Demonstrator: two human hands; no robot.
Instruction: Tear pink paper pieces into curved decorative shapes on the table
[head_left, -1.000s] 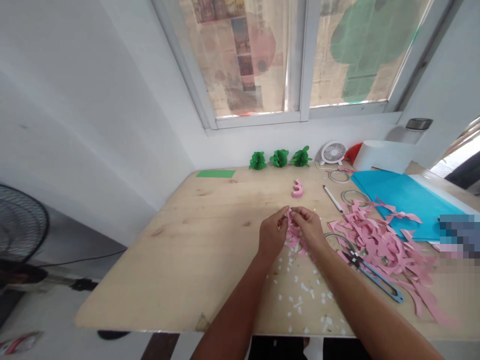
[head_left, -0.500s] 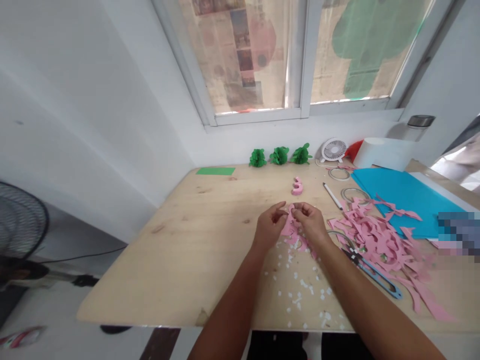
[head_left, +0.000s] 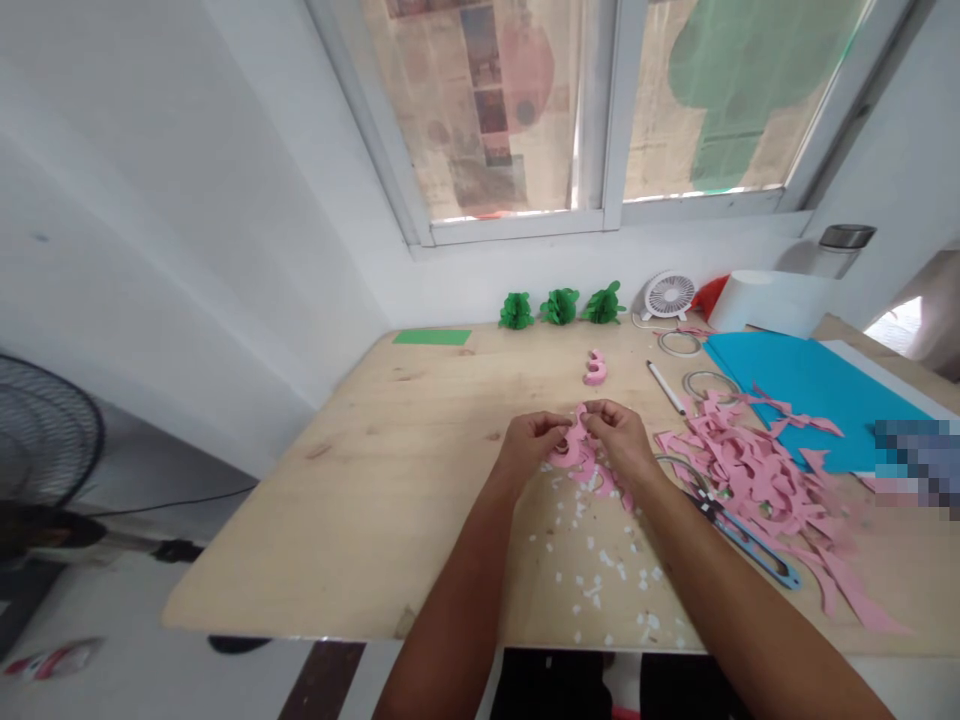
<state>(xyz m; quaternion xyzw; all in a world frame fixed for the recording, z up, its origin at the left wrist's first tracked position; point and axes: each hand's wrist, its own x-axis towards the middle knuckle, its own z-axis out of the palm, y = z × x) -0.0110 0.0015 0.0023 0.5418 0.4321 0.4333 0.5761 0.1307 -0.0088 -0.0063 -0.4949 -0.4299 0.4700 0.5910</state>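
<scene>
Over the wooden table, a curved pink paper cut-out (head_left: pixel 571 450) is pinched between my two hands. My left hand (head_left: pixel 529 446) has thumb and forefinger closed at its left side. At its upper right end, the fingertips of my right hand (head_left: pixel 622 438) are closed on it. More curved pink pieces (head_left: pixel 601 482) lie just below, beside my right wrist. Beyond my hands stands a small pink shape (head_left: pixel 595 368) resembling a 3. Tiny white paper bits (head_left: pixel 592 580) are scattered between my forearms.
A heap of pink scraps (head_left: pixel 757 470), blue-handled scissors (head_left: pixel 757 550), a white pen (head_left: pixel 665 388) and tape rolls (head_left: pixel 711 386) lie to the right. Blue sheets (head_left: pixel 795 380) are behind them. Green paper figures (head_left: pixel 559 306) and a small fan (head_left: pixel 669 296) line the wall.
My left hand has shifted slightly left and down, and more of the curved pink cut-out shows between my hands. My right hand stays nearly in place.
</scene>
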